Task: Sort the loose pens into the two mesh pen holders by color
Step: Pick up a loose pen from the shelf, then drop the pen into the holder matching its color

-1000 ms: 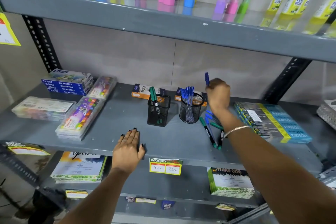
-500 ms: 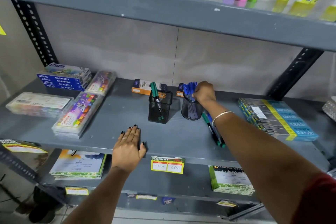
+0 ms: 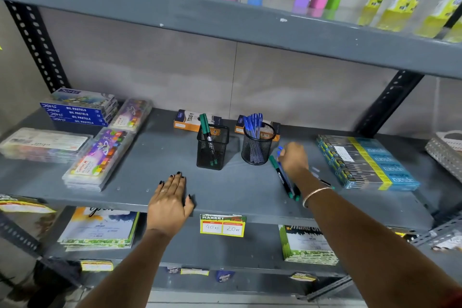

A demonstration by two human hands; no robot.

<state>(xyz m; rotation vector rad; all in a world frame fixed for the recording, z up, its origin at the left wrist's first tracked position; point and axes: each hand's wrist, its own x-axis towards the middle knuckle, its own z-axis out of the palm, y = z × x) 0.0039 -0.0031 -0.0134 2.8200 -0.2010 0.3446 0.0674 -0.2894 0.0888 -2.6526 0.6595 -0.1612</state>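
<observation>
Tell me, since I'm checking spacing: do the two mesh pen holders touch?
Apart. The head view shows bare shelf between the square holder and the round holder.

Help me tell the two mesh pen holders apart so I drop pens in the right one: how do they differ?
The left holder is square-sided; the right holder is round. The left holder contains green-capped pens, only a couple; the right holder contains a fuller bunch of blue pens. The left holder stands further from the loose pens under the right hand; the right holder stands right beside them. Both are black mesh, upright, on the same grey shelf.
</observation>
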